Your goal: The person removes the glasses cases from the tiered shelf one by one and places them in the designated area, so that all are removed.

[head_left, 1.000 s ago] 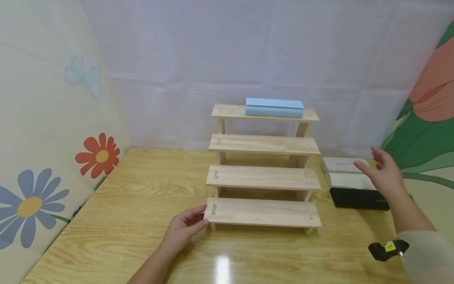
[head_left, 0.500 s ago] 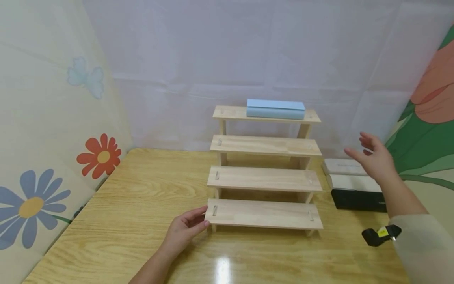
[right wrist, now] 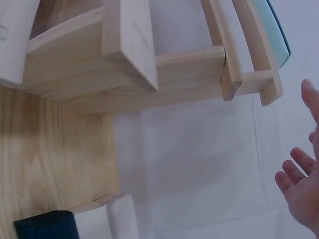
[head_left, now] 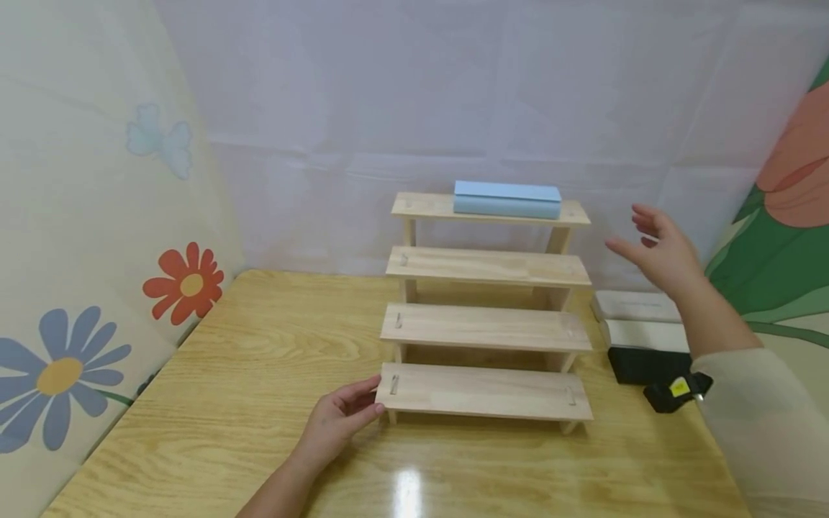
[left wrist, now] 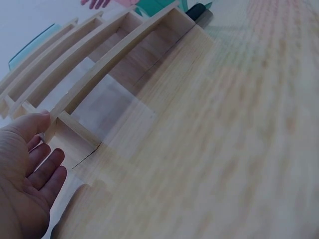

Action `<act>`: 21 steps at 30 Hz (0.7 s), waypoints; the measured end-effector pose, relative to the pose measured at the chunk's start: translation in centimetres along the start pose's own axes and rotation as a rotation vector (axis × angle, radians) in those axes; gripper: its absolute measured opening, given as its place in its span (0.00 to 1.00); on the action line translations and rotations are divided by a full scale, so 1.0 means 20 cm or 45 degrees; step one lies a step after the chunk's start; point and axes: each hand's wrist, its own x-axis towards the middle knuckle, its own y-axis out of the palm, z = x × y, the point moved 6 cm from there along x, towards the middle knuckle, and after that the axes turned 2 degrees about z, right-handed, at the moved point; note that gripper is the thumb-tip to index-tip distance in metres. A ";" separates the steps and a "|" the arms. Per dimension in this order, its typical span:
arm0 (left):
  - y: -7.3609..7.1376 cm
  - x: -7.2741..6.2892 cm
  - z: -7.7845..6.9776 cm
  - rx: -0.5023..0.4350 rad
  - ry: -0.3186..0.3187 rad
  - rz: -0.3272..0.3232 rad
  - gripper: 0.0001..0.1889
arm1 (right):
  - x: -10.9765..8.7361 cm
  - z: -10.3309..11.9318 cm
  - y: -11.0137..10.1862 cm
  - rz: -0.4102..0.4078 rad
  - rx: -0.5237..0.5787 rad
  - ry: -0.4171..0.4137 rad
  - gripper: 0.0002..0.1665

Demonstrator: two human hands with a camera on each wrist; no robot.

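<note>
A four-tier wooden display shelf (head_left: 486,392) stands on the table. My left hand (head_left: 340,421) holds the left end of its lowest tier, thumb near the front corner. In the left wrist view the thumb of this hand (left wrist: 27,169) lies against the board's end and the other fingers are loosely bent. A light blue oblong case (head_left: 507,201) lies on the top tier, right of its middle. My right hand (head_left: 660,252) hovers in the air right of the upper tiers, fingers apart and holding nothing. The right wrist view shows this hand (right wrist: 304,184) apart from the case.
Right of the shelf, a black case (head_left: 637,365), a white case (head_left: 648,334) and a pale grey case (head_left: 637,306) lie in a row on the wood-grain table (head_left: 291,324). A white cloth (head_left: 337,93) hangs behind. Flower-printed cloths hang at both sides.
My right hand has moved up and left, from over the row of cases toward the upper tiers. My left hand keeps its place on the lowest tier.
</note>
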 end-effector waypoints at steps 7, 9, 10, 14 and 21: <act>-0.01 0.00 0.00 0.021 0.000 -0.016 0.26 | 0.08 0.12 0.04 0.016 -0.016 -0.029 0.57; -0.01 0.00 0.00 0.019 -0.002 -0.019 0.26 | 0.10 0.15 0.05 0.021 -0.012 -0.029 0.57; -0.01 0.00 0.00 0.015 -0.005 -0.018 0.26 | 0.11 0.17 0.06 0.021 -0.011 -0.029 0.57; -0.01 0.00 0.00 0.010 -0.003 -0.010 0.25 | 0.15 0.23 0.09 0.026 0.012 -0.053 0.56; 0.00 0.00 -0.01 0.009 -0.007 -0.017 0.25 | 0.19 0.32 0.12 0.051 0.038 -0.092 0.55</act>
